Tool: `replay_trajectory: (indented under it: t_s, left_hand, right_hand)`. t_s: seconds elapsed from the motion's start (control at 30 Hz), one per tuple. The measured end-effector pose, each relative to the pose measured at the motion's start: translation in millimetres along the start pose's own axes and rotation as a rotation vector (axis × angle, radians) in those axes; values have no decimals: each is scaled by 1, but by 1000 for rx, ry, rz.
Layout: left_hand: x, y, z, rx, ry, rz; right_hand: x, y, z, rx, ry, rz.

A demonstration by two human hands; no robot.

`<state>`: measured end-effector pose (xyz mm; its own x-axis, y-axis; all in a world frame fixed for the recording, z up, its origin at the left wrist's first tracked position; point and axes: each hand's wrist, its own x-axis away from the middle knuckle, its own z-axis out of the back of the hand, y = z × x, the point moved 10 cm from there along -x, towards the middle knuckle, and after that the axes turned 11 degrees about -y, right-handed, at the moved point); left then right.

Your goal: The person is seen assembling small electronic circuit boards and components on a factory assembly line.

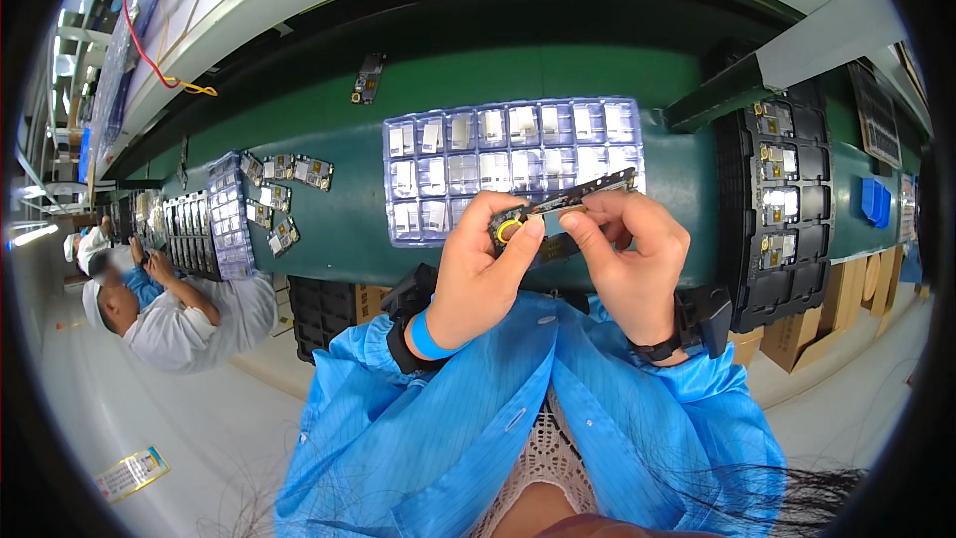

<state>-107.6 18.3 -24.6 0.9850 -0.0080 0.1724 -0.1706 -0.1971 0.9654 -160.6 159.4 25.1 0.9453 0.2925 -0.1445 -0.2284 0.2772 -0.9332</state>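
Above the near edge of the green bench, I hold a dark circuit board with a yellow ring at its left end. My left hand grips that left end between thumb and fingers, and a blue band circles its wrist. Pinched at the board's right part is my right hand; a small flat pale piece lies along the board between the two thumbs. Behind the hands rests a clear plastic tray, its compartments holding small white and silver pieces. The fingers partly cover the board and the tray's near right corner.
Several loose circuit boards lie left of the tray, and one board lies farther back. At right stands a stack of black trays with boards, beside a metal post. A blue bin sits beyond. Co-workers sit at left.
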Motion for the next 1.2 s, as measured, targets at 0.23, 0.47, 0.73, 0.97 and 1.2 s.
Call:
replay_trajectory:
  t_s: [0.23, 0.47, 0.73, 0.97, 1.2]
  left_hand:
    - [0, 2, -1, 39, 19, 6]
    - [-3, 8, -5, 35, 12, -16]
    - [-4, 3, -5, 89, 7, 10]
    - [-3, 5, -8, 43, -18, 0]
    - [-1, 13, -11, -157, 0, -41]
  right_hand:
    - [1, -20, 1, 249, 18, 162]
    - [3, -19, 6, 217, 69, 121]
    - [5, -15, 12, 270, 106, 118]
    - [-5, 26, 4, -201, -97, -133]
    - [1, 41, -4, -460, -108, -226]
